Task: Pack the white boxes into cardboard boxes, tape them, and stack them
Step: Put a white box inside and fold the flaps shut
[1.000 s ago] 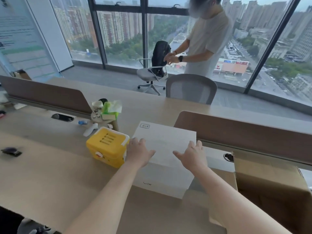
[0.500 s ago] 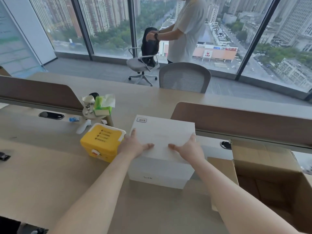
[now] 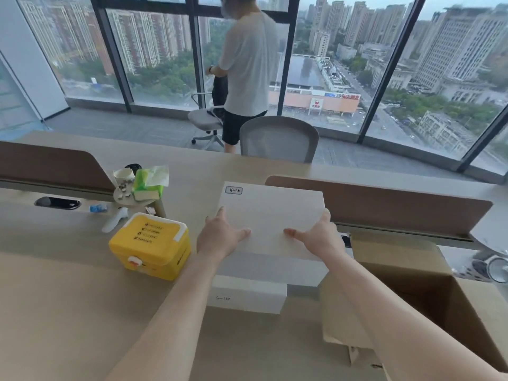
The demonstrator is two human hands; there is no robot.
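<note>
A large white box [image 3: 270,213] with a small handwritten label at its far left corner is held at desk centre, lifted and shifted right above a second white box [image 3: 247,296] that rests on the desk. My left hand [image 3: 220,237] grips its left side, thumb on top. My right hand [image 3: 319,237] grips its right side the same way. An open cardboard box [image 3: 406,270] stands at the right, its flaps spread, with its inside in shadow.
A yellow plastic case [image 3: 151,250] sits just left of the white boxes. Behind it are a green tissue pack [image 3: 148,185], a paper cup [image 3: 123,176] and a white thermometer [image 3: 115,220]. Brown desk dividers [image 3: 384,207] run across. A person [image 3: 247,67] stands by the window beside office chairs.
The top white box has come up off the lower one and moved right, toward the cardboard box. Both hands stayed on its sides. The person at the window turned away.
</note>
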